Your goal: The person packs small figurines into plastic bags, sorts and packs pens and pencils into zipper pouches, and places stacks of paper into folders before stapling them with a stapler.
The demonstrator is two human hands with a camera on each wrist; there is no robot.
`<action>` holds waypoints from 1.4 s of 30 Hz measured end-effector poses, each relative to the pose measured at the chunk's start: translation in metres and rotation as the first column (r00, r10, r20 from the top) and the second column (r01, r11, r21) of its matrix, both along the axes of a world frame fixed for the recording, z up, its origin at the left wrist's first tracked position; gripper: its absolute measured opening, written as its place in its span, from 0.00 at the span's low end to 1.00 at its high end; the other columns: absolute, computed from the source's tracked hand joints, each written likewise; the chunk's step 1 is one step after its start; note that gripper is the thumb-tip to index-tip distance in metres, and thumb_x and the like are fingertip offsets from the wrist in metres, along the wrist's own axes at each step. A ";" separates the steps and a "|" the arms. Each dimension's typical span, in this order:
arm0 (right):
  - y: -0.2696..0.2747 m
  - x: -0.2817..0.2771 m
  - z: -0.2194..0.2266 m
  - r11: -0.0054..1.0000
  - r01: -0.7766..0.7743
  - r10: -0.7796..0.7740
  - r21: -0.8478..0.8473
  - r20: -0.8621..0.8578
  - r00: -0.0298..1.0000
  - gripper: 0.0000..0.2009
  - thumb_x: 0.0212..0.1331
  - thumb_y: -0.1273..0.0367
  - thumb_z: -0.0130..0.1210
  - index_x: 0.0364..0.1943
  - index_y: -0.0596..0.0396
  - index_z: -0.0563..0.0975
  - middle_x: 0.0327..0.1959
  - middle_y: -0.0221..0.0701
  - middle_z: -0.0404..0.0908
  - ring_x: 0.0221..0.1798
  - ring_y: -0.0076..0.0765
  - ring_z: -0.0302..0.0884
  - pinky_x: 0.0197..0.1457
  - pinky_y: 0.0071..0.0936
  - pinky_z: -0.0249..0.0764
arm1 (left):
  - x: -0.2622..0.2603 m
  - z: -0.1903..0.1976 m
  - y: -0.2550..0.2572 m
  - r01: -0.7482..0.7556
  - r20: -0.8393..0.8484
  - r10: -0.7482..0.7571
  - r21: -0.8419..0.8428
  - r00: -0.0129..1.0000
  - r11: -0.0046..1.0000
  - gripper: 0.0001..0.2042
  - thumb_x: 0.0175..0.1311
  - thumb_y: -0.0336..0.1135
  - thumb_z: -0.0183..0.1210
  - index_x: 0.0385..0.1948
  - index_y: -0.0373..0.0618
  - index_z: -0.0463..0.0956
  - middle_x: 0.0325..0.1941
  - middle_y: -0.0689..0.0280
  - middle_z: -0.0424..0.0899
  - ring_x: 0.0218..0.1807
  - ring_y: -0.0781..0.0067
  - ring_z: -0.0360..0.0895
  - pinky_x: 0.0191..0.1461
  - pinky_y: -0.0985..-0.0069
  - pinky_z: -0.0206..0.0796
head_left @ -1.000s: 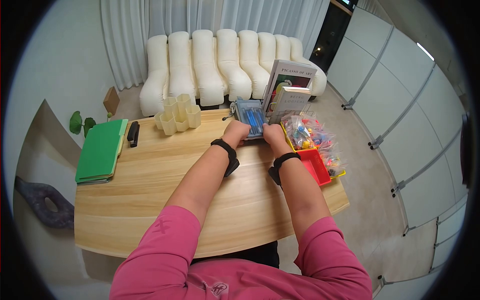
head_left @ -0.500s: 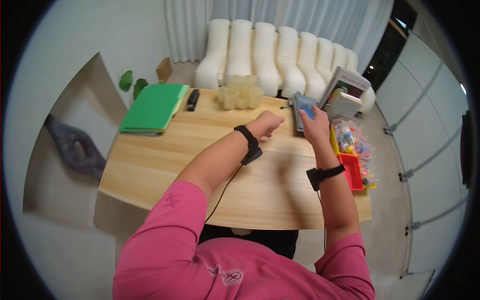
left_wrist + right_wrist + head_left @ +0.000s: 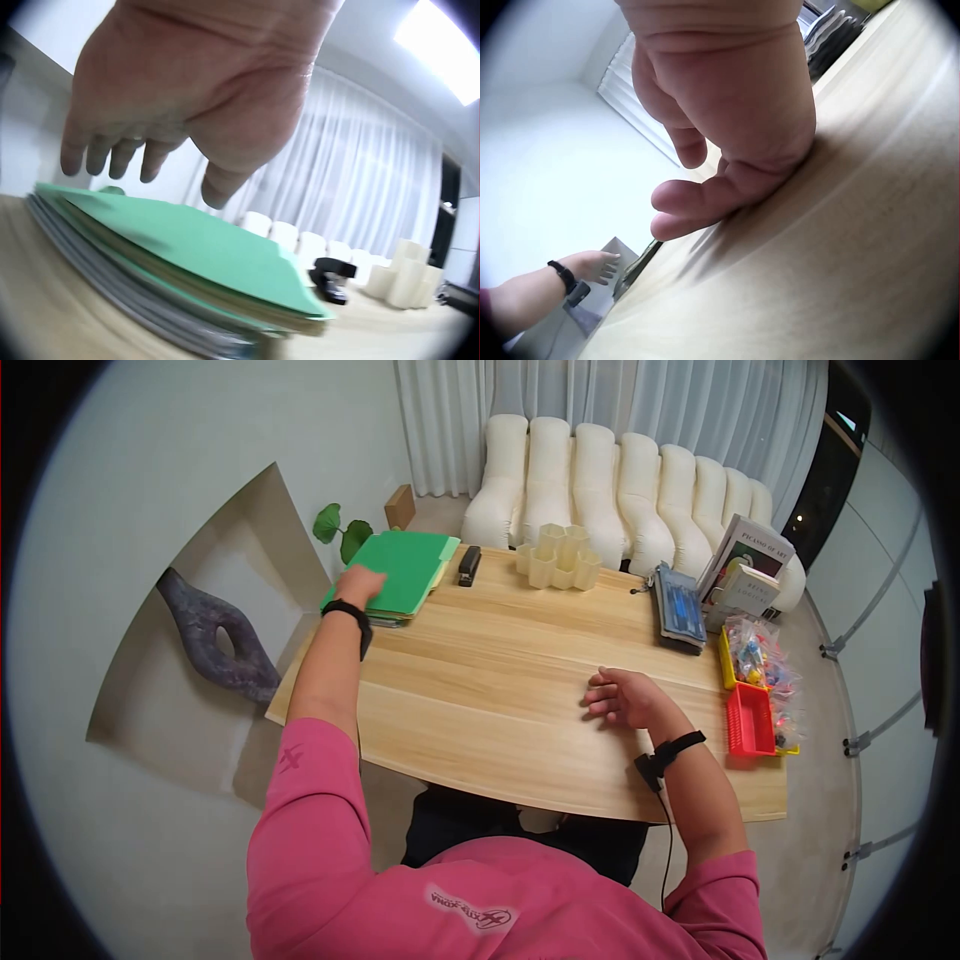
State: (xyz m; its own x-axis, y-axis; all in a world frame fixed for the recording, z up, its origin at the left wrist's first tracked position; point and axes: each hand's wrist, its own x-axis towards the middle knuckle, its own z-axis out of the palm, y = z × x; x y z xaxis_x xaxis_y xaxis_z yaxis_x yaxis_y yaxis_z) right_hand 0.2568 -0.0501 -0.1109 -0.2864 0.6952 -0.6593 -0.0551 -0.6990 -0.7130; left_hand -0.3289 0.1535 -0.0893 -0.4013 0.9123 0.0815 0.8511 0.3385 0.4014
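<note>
My left hand (image 3: 362, 586) is over a stack of green folders (image 3: 408, 565) at the table's left end. In the left wrist view its fingers (image 3: 120, 156) point down, spread above the top green cover (image 3: 202, 240), with nothing gripped. Grey and cream layers show under that cover. My right hand (image 3: 634, 698) lies low over the middle right of the wooden table (image 3: 480, 690), its side against the top in the right wrist view and its fingers (image 3: 682, 199) loosely bent, holding nothing. A zip pouch of blue pens (image 3: 683, 606) lies farther back on the right.
A black stapler (image 3: 469, 566) lies beside the folders, and a cream hexagonal pen holder (image 3: 560, 560) stands at the back edge. Upright books (image 3: 748, 565) stand behind the pouch. Along the right edge are a red basket (image 3: 750, 720) and bagged small toys (image 3: 752, 650).
Both hands have left the pen pouch. My left hand has swung left to the folders; the right has drawn back toward me over the table. The head view has turned left.
</note>
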 end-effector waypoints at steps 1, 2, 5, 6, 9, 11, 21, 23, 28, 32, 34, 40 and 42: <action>0.000 -0.002 0.001 1.000 -0.007 0.007 0.005 0.021 1.000 0.16 0.81 0.54 0.52 0.55 0.50 0.75 0.44 0.36 0.91 0.40 0.35 0.91 0.36 0.31 0.77 | -0.027 0.000 -0.007 0.059 -0.007 -0.059 -0.066 0.998 0.996 0.29 0.65 0.55 0.65 0.58 0.39 0.84 0.62 0.43 0.87 0.64 0.39 0.83 0.65 0.53 0.76; -0.001 -0.004 0.004 1.000 -0.008 0.008 0.004 0.014 1.000 0.16 0.81 0.54 0.52 0.55 0.50 0.75 0.44 0.36 0.91 0.40 0.35 0.91 0.36 0.31 0.77 | -0.043 -0.002 -0.015 0.117 -0.006 -0.118 -0.130 0.993 0.985 0.30 0.65 0.56 0.65 0.58 0.39 0.84 0.62 0.44 0.87 0.63 0.40 0.84 0.64 0.53 0.76; 0.000 -0.009 0.011 1.000 -0.018 0.018 0.005 0.093 0.996 0.17 0.81 0.54 0.52 0.56 0.52 0.74 0.43 0.39 0.91 0.39 0.36 0.90 0.35 0.32 0.77 | -0.060 0.003 -0.039 0.038 0.060 -0.027 -0.187 0.998 0.982 0.28 0.62 0.54 0.71 0.56 0.40 0.86 0.60 0.46 0.88 0.61 0.43 0.85 0.63 0.54 0.77; 0.001 -0.009 0.011 1.000 -0.020 0.020 0.002 0.085 0.996 0.17 0.81 0.54 0.52 0.57 0.53 0.73 0.43 0.40 0.91 0.38 0.37 0.90 0.35 0.32 0.77 | -0.064 0.004 -0.043 0.048 0.059 -0.038 -0.187 0.998 0.981 0.27 0.61 0.53 0.73 0.55 0.41 0.86 0.59 0.47 0.89 0.61 0.43 0.85 0.63 0.54 0.77; 0.003 -0.006 0.006 1.000 -0.004 0.004 -0.001 0.084 0.996 0.18 0.80 0.54 0.52 0.57 0.54 0.72 0.42 0.41 0.91 0.37 0.38 0.90 0.34 0.33 0.77 | -0.054 0.004 -0.034 0.072 0.029 -0.068 -0.184 0.997 0.980 0.30 0.57 0.53 0.76 0.55 0.40 0.86 0.59 0.47 0.89 0.61 0.43 0.86 0.63 0.55 0.77; 0.001 -0.009 0.006 1.000 0.009 -0.009 0.000 0.088 0.996 0.19 0.80 0.53 0.53 0.58 0.54 0.72 0.42 0.41 0.91 0.37 0.38 0.90 0.34 0.33 0.77 | -0.028 0.019 -0.038 0.060 0.014 -0.058 -0.203 0.998 0.977 0.31 0.56 0.55 0.77 0.55 0.39 0.86 0.59 0.48 0.89 0.60 0.44 0.86 0.63 0.56 0.78; -0.006 -0.016 0.015 1.000 0.019 -0.021 0.018 0.161 0.987 0.19 0.80 0.53 0.53 0.58 0.53 0.73 0.40 0.37 0.90 0.35 0.34 0.89 0.33 0.32 0.75 | -0.042 0.000 0.025 0.019 -0.077 -0.063 -0.472 0.995 0.881 0.37 0.45 0.55 0.86 0.55 0.39 0.88 0.61 0.54 0.90 0.61 0.55 0.87 0.64 0.58 0.78; -0.005 -0.015 0.016 1.000 0.018 -0.020 0.015 0.162 0.987 0.19 0.80 0.53 0.53 0.58 0.53 0.73 0.39 0.37 0.90 0.34 0.34 0.88 0.33 0.32 0.74 | -0.046 0.000 0.030 0.029 -0.069 -0.074 -0.511 0.995 0.859 0.38 0.46 0.55 0.86 0.56 0.38 0.88 0.62 0.54 0.89 0.62 0.55 0.87 0.64 0.58 0.77; -0.002 -0.015 0.017 1.000 0.013 -0.013 0.002 0.177 0.984 0.19 0.80 0.53 0.52 0.59 0.53 0.73 0.37 0.35 0.90 0.31 0.32 0.88 0.31 0.30 0.75 | -0.042 0.012 0.022 -0.004 -0.031 -0.016 -0.552 0.999 0.834 0.43 0.45 0.57 0.86 0.62 0.37 0.84 0.69 0.50 0.84 0.66 0.50 0.84 0.67 0.53 0.75; -0.004 -0.016 0.019 1.000 0.025 -0.025 0.002 0.172 0.985 0.19 0.80 0.54 0.52 0.59 0.53 0.74 0.37 0.35 0.91 0.30 0.30 0.88 0.30 0.29 0.75 | -0.046 0.017 0.002 0.100 0.107 -0.053 -0.508 0.993 0.856 0.45 0.47 0.56 0.86 0.66 0.37 0.81 0.73 0.51 0.81 0.71 0.52 0.80 0.70 0.55 0.73; -0.006 -0.019 0.023 1.000 0.014 -0.016 0.010 0.206 0.978 0.19 0.80 0.54 0.52 0.59 0.54 0.74 0.37 0.35 0.91 0.30 0.30 0.88 0.30 0.29 0.75 | -0.041 0.017 -0.006 0.068 0.088 -0.028 -0.502 0.996 0.862 0.44 0.49 0.56 0.85 0.66 0.37 0.81 0.74 0.51 0.80 0.71 0.54 0.79 0.71 0.57 0.71; -0.008 -0.021 0.024 0.999 0.025 -0.030 0.025 0.226 0.974 0.19 0.79 0.55 0.53 0.59 0.54 0.74 0.37 0.35 0.91 0.30 0.30 0.88 0.30 0.29 0.75 | -0.054 0.010 -0.003 0.038 0.123 0.018 -0.443 0.992 0.896 0.47 0.46 0.54 0.86 0.67 0.35 0.79 0.74 0.51 0.80 0.75 0.54 0.77 0.73 0.56 0.71; -0.007 -0.021 0.023 0.999 0.026 -0.032 0.027 0.229 0.973 0.19 0.79 0.55 0.53 0.59 0.54 0.74 0.37 0.35 0.92 0.29 0.30 0.88 0.30 0.30 0.75 | -0.059 -0.001 0.002 -0.011 0.089 0.047 -0.365 0.995 0.931 0.48 0.43 0.52 0.88 0.65 0.29 0.78 0.71 0.48 0.82 0.70 0.53 0.80 0.70 0.55 0.74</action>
